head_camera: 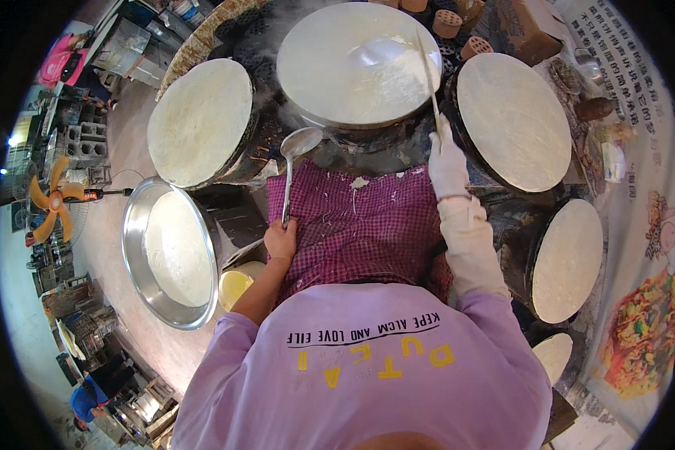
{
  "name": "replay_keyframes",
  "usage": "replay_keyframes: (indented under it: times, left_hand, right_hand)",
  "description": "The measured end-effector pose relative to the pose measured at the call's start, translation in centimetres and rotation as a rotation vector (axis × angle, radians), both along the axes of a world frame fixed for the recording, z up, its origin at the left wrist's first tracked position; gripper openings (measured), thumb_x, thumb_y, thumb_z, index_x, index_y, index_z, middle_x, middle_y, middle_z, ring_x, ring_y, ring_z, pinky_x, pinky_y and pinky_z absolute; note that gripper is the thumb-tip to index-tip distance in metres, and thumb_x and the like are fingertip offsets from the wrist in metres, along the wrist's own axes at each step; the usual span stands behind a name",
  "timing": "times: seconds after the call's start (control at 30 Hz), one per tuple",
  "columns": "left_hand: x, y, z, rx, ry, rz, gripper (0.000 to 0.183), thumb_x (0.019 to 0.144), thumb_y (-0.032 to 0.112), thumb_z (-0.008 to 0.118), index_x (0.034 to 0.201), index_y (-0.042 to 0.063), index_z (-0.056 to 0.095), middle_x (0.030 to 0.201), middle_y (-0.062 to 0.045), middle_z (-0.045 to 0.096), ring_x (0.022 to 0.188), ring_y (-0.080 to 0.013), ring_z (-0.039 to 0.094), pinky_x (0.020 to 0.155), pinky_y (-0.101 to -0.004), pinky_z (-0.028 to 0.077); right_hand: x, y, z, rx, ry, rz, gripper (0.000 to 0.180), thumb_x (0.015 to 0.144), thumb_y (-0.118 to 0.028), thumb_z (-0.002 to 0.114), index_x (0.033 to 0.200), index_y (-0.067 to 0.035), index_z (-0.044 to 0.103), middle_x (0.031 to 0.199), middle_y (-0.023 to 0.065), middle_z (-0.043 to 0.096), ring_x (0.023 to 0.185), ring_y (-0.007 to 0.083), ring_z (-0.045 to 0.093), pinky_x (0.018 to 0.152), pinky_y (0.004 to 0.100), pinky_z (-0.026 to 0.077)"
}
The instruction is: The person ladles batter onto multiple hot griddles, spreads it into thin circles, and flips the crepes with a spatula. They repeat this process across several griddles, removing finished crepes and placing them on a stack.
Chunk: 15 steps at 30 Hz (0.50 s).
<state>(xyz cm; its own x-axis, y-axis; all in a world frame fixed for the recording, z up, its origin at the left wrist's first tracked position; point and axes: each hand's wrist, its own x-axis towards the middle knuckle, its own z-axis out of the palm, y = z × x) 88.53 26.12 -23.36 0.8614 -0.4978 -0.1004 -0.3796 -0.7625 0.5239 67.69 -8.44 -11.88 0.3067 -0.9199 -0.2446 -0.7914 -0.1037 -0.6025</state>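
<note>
My bare left hand [281, 241] grips the handle of a metal ladle [302, 142], whose bowl is up near the front griddle. My right hand [448, 163], in a pale glove with a cloth sleeve above it, holds a long thin stick or spatula [427, 70]. The stick reaches over the right side of the large round griddle [360, 125], where pale batter [337, 62] is spread and steam rises. Part of that batter looks wet and shiny, part whiter and rough. A purple checked cloth [354, 225] spattered with batter covers my lap.
Round griddles with pale flatbreads stand at left [201, 121] and right [514, 121], and more [568, 261] line the right side. A steel basin of batter [180, 250] and a yellow bucket [237, 286] are at my left. Perforated briquettes [447, 23] lie behind. A fan [56, 201] and people are farther left.
</note>
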Motion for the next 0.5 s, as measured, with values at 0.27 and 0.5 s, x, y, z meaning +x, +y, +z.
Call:
replay_keyframes:
  times: [0.27, 0.5]
  left_hand:
    - [0.7, -0.5, -0.2, 0.036, 0.009, -0.004, 0.042, 0.081, 0.038, 0.064, 0.070, -0.002, 0.060, 0.075, -0.027, 0.062, 0.073, -0.0456, 0.062, 0.069, -0.0525, 0.048]
    - [0.7, 0.5, -0.9, 0.008, -0.011, 0.009, 0.039, 0.082, 0.038, 0.065, 0.072, 0.000, 0.065, 0.074, -0.025, 0.064, 0.073, -0.0437, 0.064, 0.068, -0.0498, 0.049]
  right_hand:
    - [6.6, -4.0, 0.7, -0.186, -0.117, 0.013, 0.045, 0.096, -0.034, 0.049, 0.137, -0.014, 0.051, 0.110, 0.0262, 0.064, 0.102, 0.0445, 0.060, 0.088, 0.0501, 0.049]
    - [4.0, -1.3, 0.8, -0.202, -0.202, 0.013, 0.047, 0.096, -0.030, 0.052, 0.141, -0.018, 0.049, 0.115, 0.0251, 0.063, 0.108, 0.0406, 0.060, 0.093, 0.0440, 0.048]
